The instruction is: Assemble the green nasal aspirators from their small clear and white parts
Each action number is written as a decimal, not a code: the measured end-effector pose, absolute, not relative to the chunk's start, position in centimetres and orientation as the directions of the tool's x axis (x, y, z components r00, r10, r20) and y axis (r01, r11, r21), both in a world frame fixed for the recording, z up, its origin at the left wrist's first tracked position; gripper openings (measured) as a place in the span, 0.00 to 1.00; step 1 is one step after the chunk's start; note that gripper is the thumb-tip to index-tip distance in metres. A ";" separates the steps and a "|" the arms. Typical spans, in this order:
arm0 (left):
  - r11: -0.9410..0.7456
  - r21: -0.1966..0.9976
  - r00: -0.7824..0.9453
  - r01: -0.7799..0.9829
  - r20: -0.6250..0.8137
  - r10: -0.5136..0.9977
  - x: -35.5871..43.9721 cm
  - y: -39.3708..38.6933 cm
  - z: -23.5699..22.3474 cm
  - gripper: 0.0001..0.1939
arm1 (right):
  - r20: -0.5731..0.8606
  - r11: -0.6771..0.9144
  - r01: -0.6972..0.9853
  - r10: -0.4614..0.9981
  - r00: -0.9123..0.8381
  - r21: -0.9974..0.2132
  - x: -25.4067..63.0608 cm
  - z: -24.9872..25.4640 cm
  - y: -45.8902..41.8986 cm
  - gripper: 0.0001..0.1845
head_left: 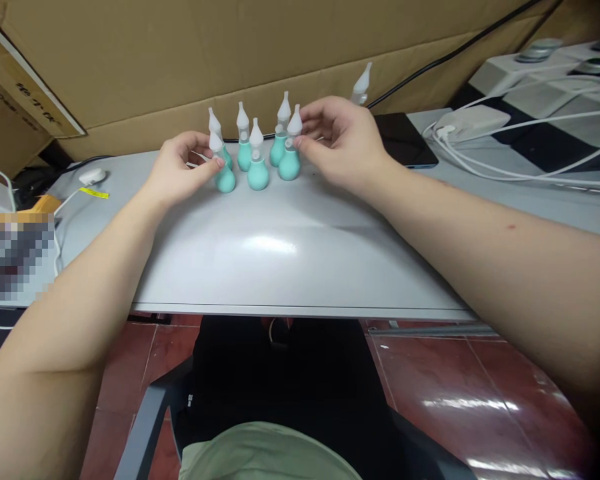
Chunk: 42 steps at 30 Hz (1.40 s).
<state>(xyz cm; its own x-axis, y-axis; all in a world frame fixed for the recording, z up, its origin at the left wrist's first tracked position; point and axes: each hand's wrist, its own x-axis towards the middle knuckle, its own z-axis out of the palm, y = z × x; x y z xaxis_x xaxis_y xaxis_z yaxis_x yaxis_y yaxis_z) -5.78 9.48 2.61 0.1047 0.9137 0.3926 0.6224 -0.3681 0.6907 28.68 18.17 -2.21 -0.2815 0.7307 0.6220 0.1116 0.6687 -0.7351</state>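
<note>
Several small teal bulb-shaped aspirators with white pointed tips [257, 163] stand upright in a cluster at the far side of the grey table [280, 253]. My left hand [180, 167] pinches the leftmost front one [224, 172] with thumb and fingers. My right hand [343, 143] has its fingertips closed on the rightmost front one [290, 157]. One more white tip [361, 85] pokes up behind my right hand.
A cardboard wall [180, 60] rises behind the table. A dark tablet [405, 140] lies right of the cluster, with white cables and a power brick [473, 123] beyond. A white mouse [91, 176] and a yellow tag sit at the left. A chair and red floor show below.
</note>
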 end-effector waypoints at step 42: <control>-0.559 0.703 0.168 0.439 0.547 0.820 -4.2 8.6 2.8 0.41 | 0.675 0.678 0.373 0.720 -0.163 -0.633 30.0 0.4 14.9 0.37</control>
<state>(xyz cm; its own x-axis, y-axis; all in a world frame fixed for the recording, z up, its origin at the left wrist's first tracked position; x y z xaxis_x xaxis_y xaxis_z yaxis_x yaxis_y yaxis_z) -4.18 8.63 2.83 0.1681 0.8203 0.5466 0.4392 -0.5588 0.7035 29.97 14.90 0.43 -0.1630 0.7199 0.6746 0.3728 0.6780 -0.6335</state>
